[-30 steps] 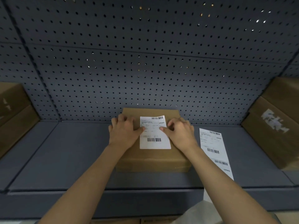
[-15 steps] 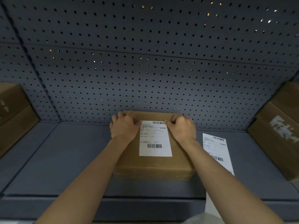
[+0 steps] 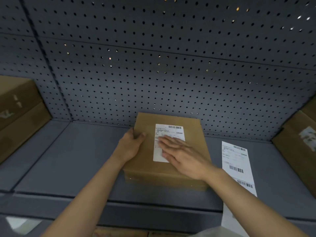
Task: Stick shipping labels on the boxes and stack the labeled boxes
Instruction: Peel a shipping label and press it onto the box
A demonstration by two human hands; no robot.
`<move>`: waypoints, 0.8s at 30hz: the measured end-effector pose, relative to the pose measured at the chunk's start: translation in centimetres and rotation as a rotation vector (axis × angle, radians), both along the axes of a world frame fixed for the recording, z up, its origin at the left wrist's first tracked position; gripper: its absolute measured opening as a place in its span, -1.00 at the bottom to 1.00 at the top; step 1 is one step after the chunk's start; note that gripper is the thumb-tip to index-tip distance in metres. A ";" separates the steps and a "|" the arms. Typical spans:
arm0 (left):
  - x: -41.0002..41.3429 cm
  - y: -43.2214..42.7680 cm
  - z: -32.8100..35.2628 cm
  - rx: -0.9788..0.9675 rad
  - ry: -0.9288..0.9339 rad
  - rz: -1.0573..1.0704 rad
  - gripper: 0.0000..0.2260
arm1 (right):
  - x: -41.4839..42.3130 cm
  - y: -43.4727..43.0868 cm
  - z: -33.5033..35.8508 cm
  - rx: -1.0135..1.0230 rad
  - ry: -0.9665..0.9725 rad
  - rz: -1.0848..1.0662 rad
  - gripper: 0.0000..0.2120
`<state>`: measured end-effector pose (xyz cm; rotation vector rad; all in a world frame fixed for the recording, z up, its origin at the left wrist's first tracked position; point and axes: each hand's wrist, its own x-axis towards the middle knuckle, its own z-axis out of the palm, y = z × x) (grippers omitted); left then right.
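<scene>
A brown cardboard box [image 3: 193, 144] lies flat on the grey shelf [image 3: 77, 159], its far end against the pegboard. A white shipping label [image 3: 168, 130] with barcodes is on the box's top face. My right hand [image 3: 181, 154] lies flat on the label's lower half, fingers straight and pointing left. At the box's left edge, my left hand [image 3: 131, 145] grips the side, with the thumb on top. A strip of more labels [image 3: 236, 165] lies on the shelf right of the box and hangs over the front edge.
Stacked brown boxes [image 3: 18, 110] stand at the left end of the shelf. Another brown box [image 3: 297, 147] with a blurred label leans at the right end. A perforated grey pegboard [image 3: 153, 74] forms the back wall.
Both hands left the label's top corners. The right hand now lies flat across the label, and the left hand has shifted to the box's left edge. The label lies flat.
</scene>
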<state>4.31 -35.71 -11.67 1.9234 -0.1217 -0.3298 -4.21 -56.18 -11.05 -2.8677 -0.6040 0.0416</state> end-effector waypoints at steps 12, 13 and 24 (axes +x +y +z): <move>-0.1 0.4 -0.7 -0.106 0.023 0.004 -0.72 | 4.4 -0.9 1.1 -0.087 0.145 -0.178 -0.42; -0.2 0.3 -0.6 -0.117 0.023 0.007 -0.72 | 4.7 -0.9 1.1 -0.087 0.147 -0.190 -0.41; 0.0 -0.2 -0.7 -0.104 0.013 0.043 -0.72 | 0.7 2.5 1.0 -0.109 0.138 -0.178 -0.41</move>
